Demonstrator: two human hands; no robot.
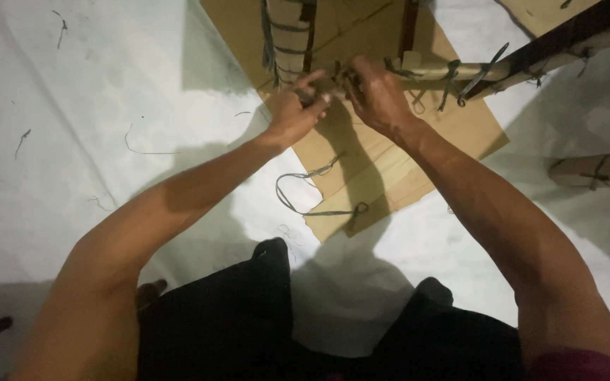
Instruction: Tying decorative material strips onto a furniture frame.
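Note:
My left hand [296, 107] and my right hand [374, 90] meet at the end of a pale paper-wrapped bar [428, 69] that is bound with dark straps [485, 69]. The fingers of both hands are closed on a dark strap [325, 86] at that end. A second wrapped piece [287, 35] with dark bands stands upright just behind my left hand. A loose dark strap [305, 194] lies looped on the brown cardboard [383, 166] below my hands.
A white sheet [93, 127] covers the floor, with thin scraps of strap scattered on it. A dark wooden frame bar [566, 35] runs to the upper right. Another wrapped piece [598, 171] lies at the right edge. My dark-clothed knees [248, 310] fill the bottom.

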